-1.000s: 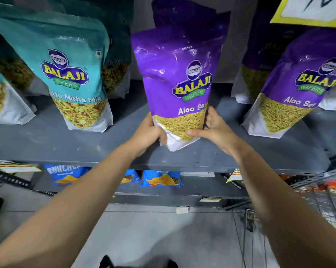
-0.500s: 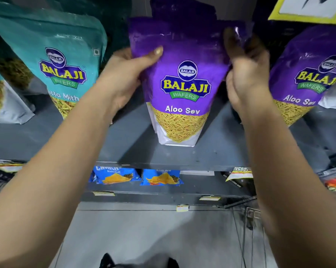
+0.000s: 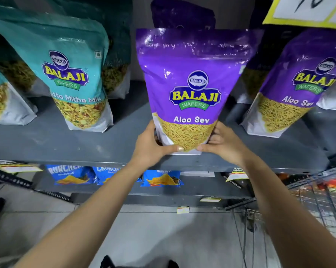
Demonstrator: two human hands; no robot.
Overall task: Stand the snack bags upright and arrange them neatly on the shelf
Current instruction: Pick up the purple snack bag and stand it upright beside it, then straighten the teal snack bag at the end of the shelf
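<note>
- now both hands clasp one glossy purple aloo sev pouch [image 3: 190,89] at its base, left hand [image 3: 149,147] and right hand [image 3: 224,145] on either side
- it stands upright at the front edge of the grey metal shelf [image 3: 47,140]
- a crinkly teal mix pouch [image 3: 70,78] stands well apart, toward the left end

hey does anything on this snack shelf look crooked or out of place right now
Yes. The purple Aloo Sev bag on the right leans left instead of standing straight, and the teal Khatta Mitha Mix bag tilts too. The centre purple Aloo Sev bag, gripped at its base by the left hand and right hand, looks upright. Nothing looks spilled or torn.
</note>
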